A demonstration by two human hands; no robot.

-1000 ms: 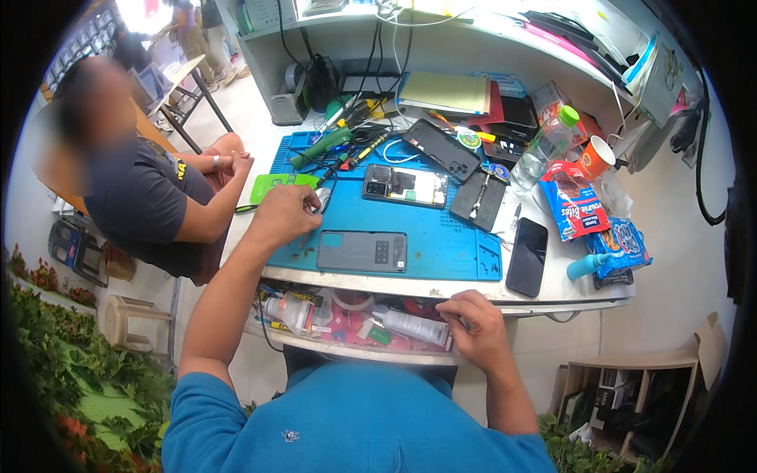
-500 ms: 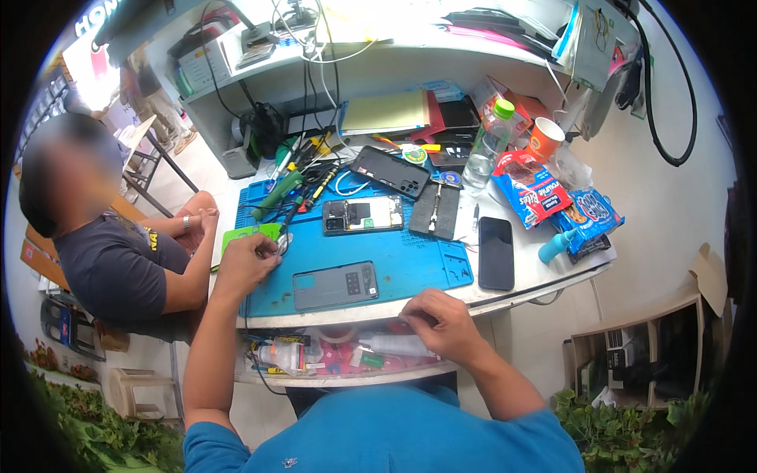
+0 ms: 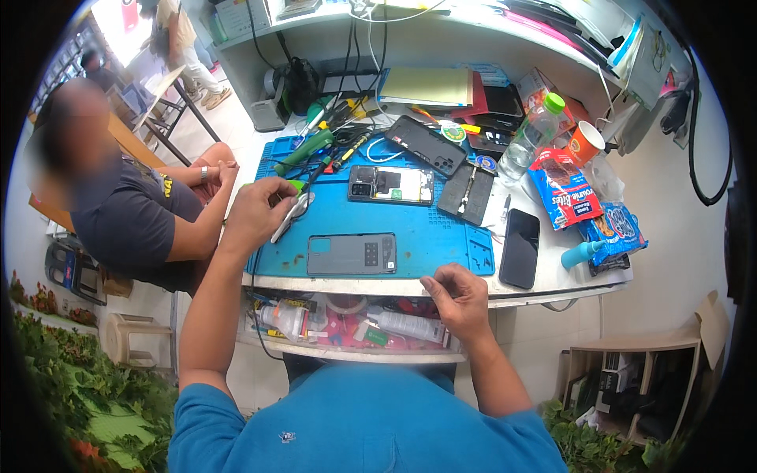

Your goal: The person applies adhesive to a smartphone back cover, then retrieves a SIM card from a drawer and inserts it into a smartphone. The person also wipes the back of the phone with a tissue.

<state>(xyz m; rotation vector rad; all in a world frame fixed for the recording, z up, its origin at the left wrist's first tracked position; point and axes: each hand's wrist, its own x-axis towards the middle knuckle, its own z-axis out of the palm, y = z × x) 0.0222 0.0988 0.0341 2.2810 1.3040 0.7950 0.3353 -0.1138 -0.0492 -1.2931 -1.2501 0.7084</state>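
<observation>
My left hand [image 3: 264, 209] is closed on a pale, slim object [image 3: 285, 221] at the left of the blue mat [image 3: 434, 252], near a green item [image 3: 298, 184] mostly behind it. My right hand [image 3: 460, 303] is curled at the bench's front edge, fingertips pinched; whether they hold anything is unclear. A grey phone back cover [image 3: 351, 254] lies between my hands. Behind it are an opened phone [image 3: 390, 184], a black phone part [image 3: 426, 145] and a dark holder with a metal bar [image 3: 465, 195].
A seated person [image 3: 150, 213] is at my left. Tangled tools [image 3: 315, 146] fill the mat's back. At right lie a black phone [image 3: 520, 248], snack packs [image 3: 564, 189], a water bottle [image 3: 528, 150], paper cup [image 3: 585, 143] and teal squeeze bottle [image 3: 579, 254]. An open drawer [image 3: 252, 331] holds clutter.
The pale object in my left hand has tilted, its lower end swinging down and left. My right hand has shifted slightly upward. The view has also moved.
</observation>
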